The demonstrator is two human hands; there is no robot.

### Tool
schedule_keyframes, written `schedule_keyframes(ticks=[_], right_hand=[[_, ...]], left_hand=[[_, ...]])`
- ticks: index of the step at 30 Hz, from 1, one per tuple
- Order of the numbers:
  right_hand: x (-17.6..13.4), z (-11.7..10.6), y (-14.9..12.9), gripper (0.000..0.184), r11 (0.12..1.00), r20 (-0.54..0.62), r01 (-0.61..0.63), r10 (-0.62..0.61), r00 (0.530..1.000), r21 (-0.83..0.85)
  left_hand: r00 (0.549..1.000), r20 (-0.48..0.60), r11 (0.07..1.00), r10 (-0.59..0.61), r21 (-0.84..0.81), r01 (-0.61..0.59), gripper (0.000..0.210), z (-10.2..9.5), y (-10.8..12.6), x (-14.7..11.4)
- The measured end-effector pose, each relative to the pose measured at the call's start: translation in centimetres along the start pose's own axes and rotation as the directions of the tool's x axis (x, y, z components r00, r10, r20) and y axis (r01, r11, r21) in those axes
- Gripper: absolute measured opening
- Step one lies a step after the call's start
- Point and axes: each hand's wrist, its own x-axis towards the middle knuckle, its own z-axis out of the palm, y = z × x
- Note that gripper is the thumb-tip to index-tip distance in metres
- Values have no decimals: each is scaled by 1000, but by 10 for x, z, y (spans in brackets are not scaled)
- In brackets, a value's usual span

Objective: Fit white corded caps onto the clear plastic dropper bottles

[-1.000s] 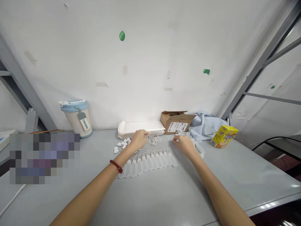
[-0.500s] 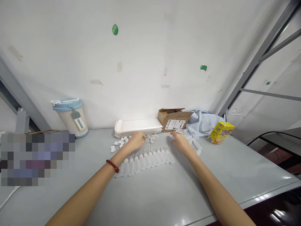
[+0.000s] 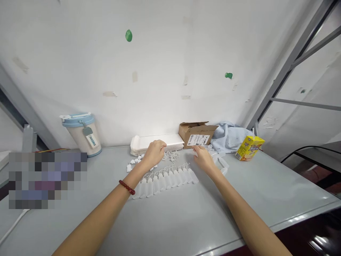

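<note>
My left hand [image 3: 155, 153], with a red bead bracelet on its wrist, is closed just in front of the white stack. Its fingertips point toward a pile of white looped strings [image 3: 171, 155]; anything in them is too small to name. Across from it, my right hand [image 3: 203, 158] has its fingers curled into a pinch in front of the cardboard box, and what they grip cannot be made out. Small white pieces [image 3: 129, 168] lie scattered beside my left hand. Between my forearms runs a row of translucent white pouch-like pieces [image 3: 165, 182] with strings at their tops.
Against the wall stand a flat white stack [image 3: 160, 140], an open cardboard box [image 3: 197, 135] and a pale blue cloth [image 3: 229, 138]. A yellow drink carton [image 3: 249, 148] is at right, with a clear plastic tray [image 3: 222, 165] nearer my hand. A lidded tumbler [image 3: 84, 137] stands left.
My left hand has risen slightly, away from the table and toward the white stack. My right hand has shifted only a little, its fingers drawn in more. The row of white pieces looks the same.
</note>
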Motion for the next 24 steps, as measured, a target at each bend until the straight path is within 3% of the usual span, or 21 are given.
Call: schedule_keyframes(ticks=[6, 15, 24], right_hand=[[-1, 3, -9, 36, 987, -128, 94, -77, 989, 130], [-5, 10, -20, 29, 932, -257, 271, -208, 944, 242], [-13, 10, -34, 25, 875, -331, 394, -297, 896, 281]], left_hand=[[991, -122, 997, 47, -47, -53, 30, -6, 8, -4], [961, -277, 982, 2, -180, -54, 31, -19, 11, -2], [939, -333, 919, -85, -390, -54, 22, -23, 20, -3]])
